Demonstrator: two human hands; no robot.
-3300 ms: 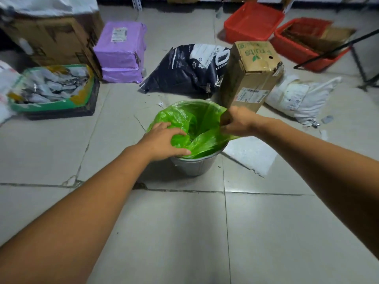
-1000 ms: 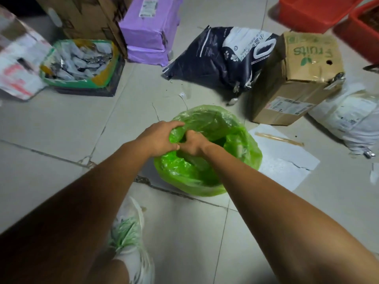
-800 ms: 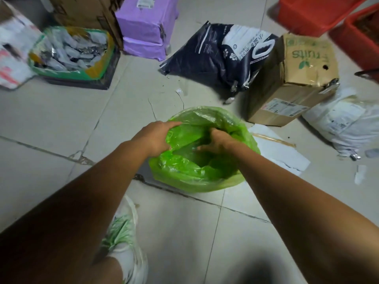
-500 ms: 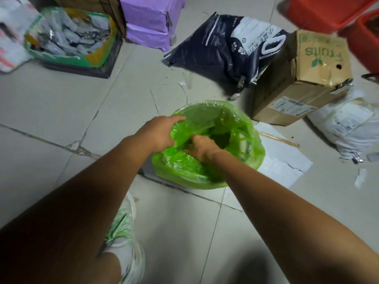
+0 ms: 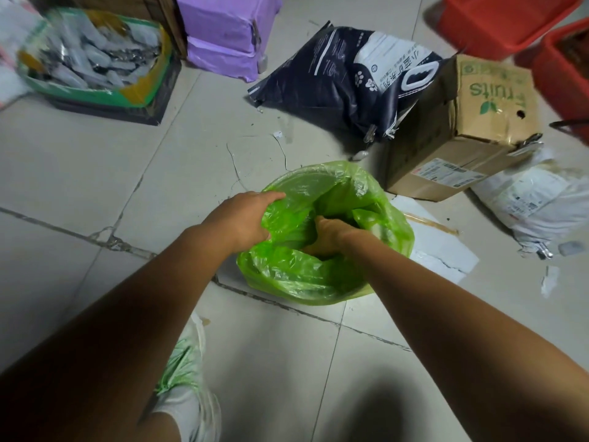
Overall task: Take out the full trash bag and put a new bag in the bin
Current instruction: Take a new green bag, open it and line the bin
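A bright green plastic bag (image 5: 296, 275) lines a round bin on the tiled floor and drapes over its rim, hiding almost all of the bin. My left hand (image 5: 242, 218) grips the bag's edge at the bin's left rim, fingers curled over the plastic. My right hand (image 5: 328, 237) reaches down inside the bag, and its fingers are buried in the green folds, so their grip cannot be made out.
A cardboard fruit box (image 5: 465, 135), a dark pet-food sack (image 5: 338, 81) and a white sack (image 5: 538, 199) lie behind and to the right. Purple parcels (image 5: 223, 33), a green-lined crate (image 5: 95, 62) and red baskets (image 5: 510, 20) stand further back. My shoe (image 5: 188, 378) is below the bin.
My right hand has gone from the far rim down into the bag and stayed there. The bag has been folded down over the bin. My view has moved closer.
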